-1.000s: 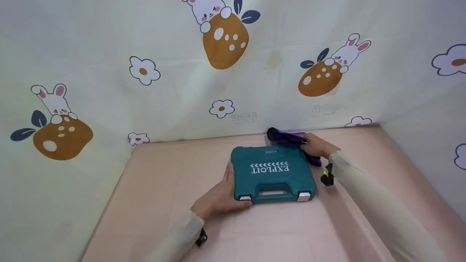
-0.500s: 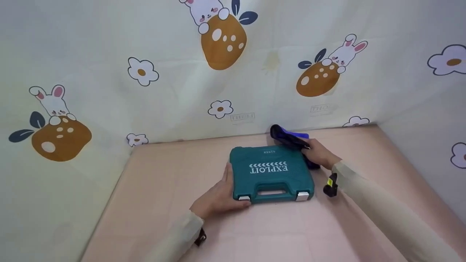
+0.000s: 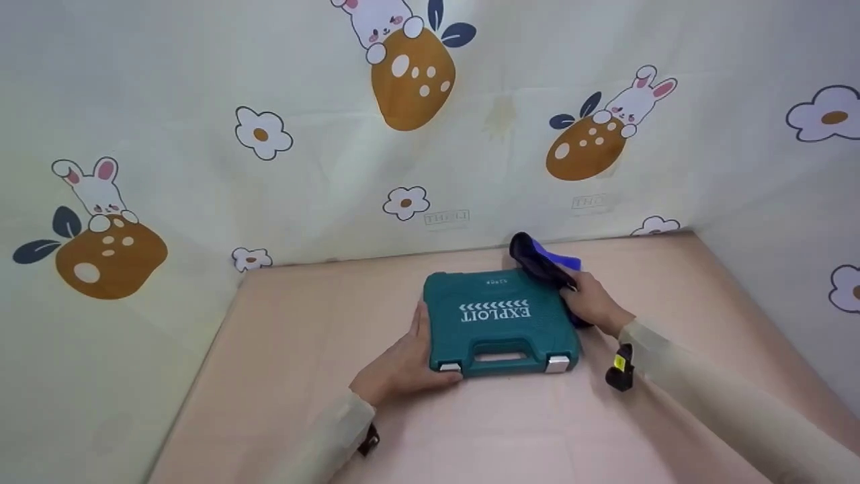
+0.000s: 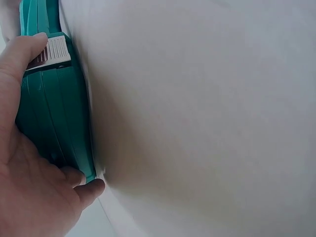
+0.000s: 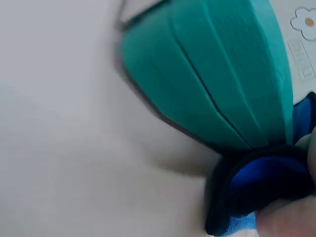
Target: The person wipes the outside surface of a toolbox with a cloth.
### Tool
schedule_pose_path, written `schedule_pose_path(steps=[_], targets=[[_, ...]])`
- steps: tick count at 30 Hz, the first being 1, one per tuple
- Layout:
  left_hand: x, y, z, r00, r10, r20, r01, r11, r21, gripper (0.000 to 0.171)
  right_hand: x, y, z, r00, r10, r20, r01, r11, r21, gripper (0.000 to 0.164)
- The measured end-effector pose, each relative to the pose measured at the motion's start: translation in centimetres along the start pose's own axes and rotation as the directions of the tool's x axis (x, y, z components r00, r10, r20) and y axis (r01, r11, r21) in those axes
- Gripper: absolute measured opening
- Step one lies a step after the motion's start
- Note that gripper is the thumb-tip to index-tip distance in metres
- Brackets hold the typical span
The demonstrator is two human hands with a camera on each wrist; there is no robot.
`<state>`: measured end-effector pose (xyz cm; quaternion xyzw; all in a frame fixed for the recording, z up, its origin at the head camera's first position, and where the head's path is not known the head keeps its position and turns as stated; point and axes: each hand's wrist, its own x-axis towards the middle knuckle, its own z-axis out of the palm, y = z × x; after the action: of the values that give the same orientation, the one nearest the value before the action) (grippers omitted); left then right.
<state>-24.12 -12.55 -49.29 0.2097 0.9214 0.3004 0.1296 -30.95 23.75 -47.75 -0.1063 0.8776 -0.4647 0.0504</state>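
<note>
A green plastic tool case (image 3: 497, 326) lies flat, its "EXPLOIT" lettering upside down in the head view. My left hand (image 3: 400, 363) grips its left front corner, the thumb over a silver latch (image 4: 57, 51) and the fingers along the side. At the far right corner, my right hand (image 3: 594, 304) pinches a blue cloth piece with black edging (image 3: 537, 262). In the right wrist view the cloth bends into an open loop against the side of the case, with thumb and fingers partly out of frame.
A pale pink covered tabletop (image 3: 316, 309) lies under the case. Behind it hangs a light curtain (image 3: 322, 188) printed with rabbits, orange fruit and flowers, and further cloth walls rise at left and right. A second silver latch (image 3: 557, 364) sits at the right front corner.
My right hand has drawn the cloth nearer and slightly right along the case's right side, and more of its blue face shows. The left hand and the case have kept their place.
</note>
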Motion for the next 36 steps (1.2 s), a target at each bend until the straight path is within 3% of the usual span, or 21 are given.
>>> schedule_pose_path(steps=[6, 21, 28, 36], targets=[[0.1, -0.1, 0.0, 1.000, 0.004, 0.004, -0.004, 1.000, 0.013, 0.142, -1.4, -0.3, 0.3, 1.000, 0.019, -0.014, -0.020, 0.999, -0.043, 0.056], [0.2, -0.1, 0.0, 1.000, -0.002, 0.005, 0.001, 0.999, 0.045, 0.143, -6.1, -1.5, 1.3, 0.997, 0.068, -0.046, -0.070, 0.997, -0.035, 0.052], [0.3, -0.1, -0.1, 1.000, -0.020, 0.020, 0.019, 0.997, 0.077, 0.143, -7.8, -2.1, 1.9, 0.997, 0.027, -0.072, -0.030, 0.999, -0.044, 0.054], [0.3, -0.1, -0.1, 1.000, -0.019, 0.021, 0.017, 0.998, 0.067, 0.143, -9.4, -2.4, 2.5, 0.996, 0.048, -0.071, -0.049, 0.999, -0.016, 0.056]])
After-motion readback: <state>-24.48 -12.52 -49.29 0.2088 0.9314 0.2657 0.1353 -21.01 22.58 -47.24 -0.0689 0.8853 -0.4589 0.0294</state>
